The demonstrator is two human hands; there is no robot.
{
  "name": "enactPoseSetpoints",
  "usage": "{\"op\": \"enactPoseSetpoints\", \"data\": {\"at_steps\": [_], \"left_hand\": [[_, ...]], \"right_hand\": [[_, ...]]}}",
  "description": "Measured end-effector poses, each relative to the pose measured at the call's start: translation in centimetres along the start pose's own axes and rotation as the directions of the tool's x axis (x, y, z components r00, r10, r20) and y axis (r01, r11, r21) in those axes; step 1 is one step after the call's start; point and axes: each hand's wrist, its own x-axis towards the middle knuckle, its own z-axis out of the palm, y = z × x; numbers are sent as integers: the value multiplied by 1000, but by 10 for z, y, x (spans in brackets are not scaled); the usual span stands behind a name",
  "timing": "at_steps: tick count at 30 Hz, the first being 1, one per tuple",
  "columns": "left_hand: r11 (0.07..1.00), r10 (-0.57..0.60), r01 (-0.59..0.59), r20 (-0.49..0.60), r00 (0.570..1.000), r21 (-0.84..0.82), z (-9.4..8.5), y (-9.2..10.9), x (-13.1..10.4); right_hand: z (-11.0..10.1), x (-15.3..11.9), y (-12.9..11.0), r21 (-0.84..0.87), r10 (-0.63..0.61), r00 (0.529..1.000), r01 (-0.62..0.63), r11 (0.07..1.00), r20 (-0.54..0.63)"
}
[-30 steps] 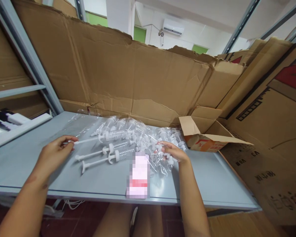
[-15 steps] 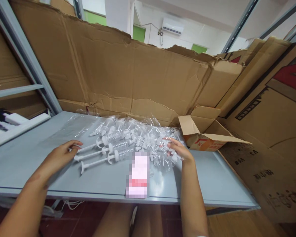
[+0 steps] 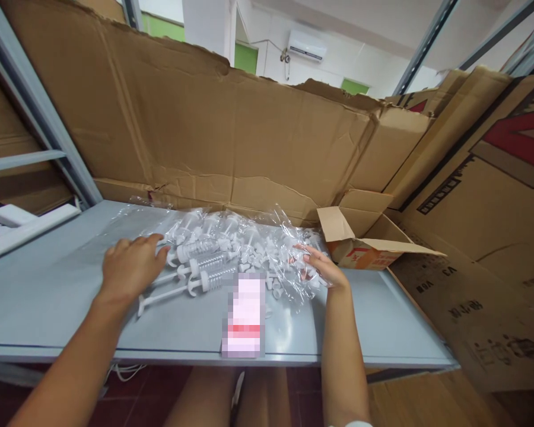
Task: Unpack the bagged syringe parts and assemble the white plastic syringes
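Several white syringe-like plungers with clear, ribbed barrels [image 3: 218, 279] lie side by side on the grey shelf top, their handles toward the left. My left hand [image 3: 133, 264] is over the handle ends of the farther ones, palm down, thumb apart from the fingers, holding nothing that I can see. On the right, my right hand [image 3: 323, 267] has its fingers curled around part of a clear plastic bag [image 3: 289, 237]; its fingertips show blurred through the film. Small white plastic parts [image 3: 253, 258] are heaped between the barrels and that hand, partly under the film.
An open small cardboard box [image 3: 369, 252] stands right of the heap. A blurred-out pink and white rectangle [image 3: 244, 314] is at the front edge. Tall cardboard [image 3: 258, 136] walls the back, and a large printed carton [image 3: 471, 267] stands at right. More clear film [image 3: 133, 216] lies back left.
My left hand has moved right and away from me, from beside the handle ends to over them. The right hand stays at the bag. The view has shifted slightly.
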Motion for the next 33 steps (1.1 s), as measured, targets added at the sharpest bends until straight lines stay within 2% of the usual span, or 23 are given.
{"op": "enactPoseSetpoints", "data": {"at_steps": [2, 3, 4, 5, 7, 9, 11, 13, 14, 18, 21, 23, 25, 28, 30, 33], "left_hand": [[955, 95, -108, -62, 994, -275, -2, 23, 9], [874, 152, -166, -68, 986, -457, -2, 36, 14], [750, 193, -189, -64, 979, -634, -2, 49, 20], [617, 233, -184, -46, 971, -765, -1, 62, 25], [397, 301, -97, 30, 953, -913, -1, 86, 34], [273, 389, 35, 143, 910, -961, 0, 105, 42], [230, 480, 158, 253, 840, -960, 1, 117, 48], [222, 508, 232, 315, 801, -947, 5, 125, 53], [213, 491, 253, 328, 807, -944, 9, 127, 55], [113, 299, 332, 351, 888, -937, 23, 139, 58], [8, 179, 382, 377, 909, -924, 31, 149, 55], [-63, 141, 395, 383, 913, -917, 35, 155, 52], [-125, 124, 400, 385, 914, -908, 39, 161, 50], [-187, 105, 395, 381, 919, -900, 44, 170, 47], [-193, 100, 380, 368, 925, -904, 46, 176, 44], [-154, 142, 361, 341, 929, -920, 49, 181, 39]], "right_hand": [[3, -2, -3, 13, 1, 1000, -1, 1000, 31], [4, -4, -5, 21, 5, 999, -6, 1000, 51], [6, -5, -5, 27, 13, 997, -15, 1000, 72], [7, -6, -6, 28, 22, 995, -25, 999, 95], [9, -7, -5, 15, 41, 989, -43, 999, 145], [8, -8, -3, 1, 47, 981, -48, 999, 189], [6, -8, -2, 0, 47, 976, -48, 999, 211], [3, -6, -2, 35, 48, 981, -55, 998, 188], [1, -4, -2, 81, 47, 987, -60, 995, 155], [-11, 5, -2, 395, 35, 999, -23, 918, -23], [-18, 9, 0, 602, -3, 986, 103, 792, -165], [-17, 10, 1, 657, -61, 965, 220, 721, -256], [-12, 10, 0, 641, -156, 933, 337, 690, -323], [-2, 12, -1, 560, -278, 881, 460, 689, -382], [4, 17, 0, 478, -308, 847, 506, 718, -434], [11, 26, 5, 318, -326, 779, 543, 777, -535]]}}
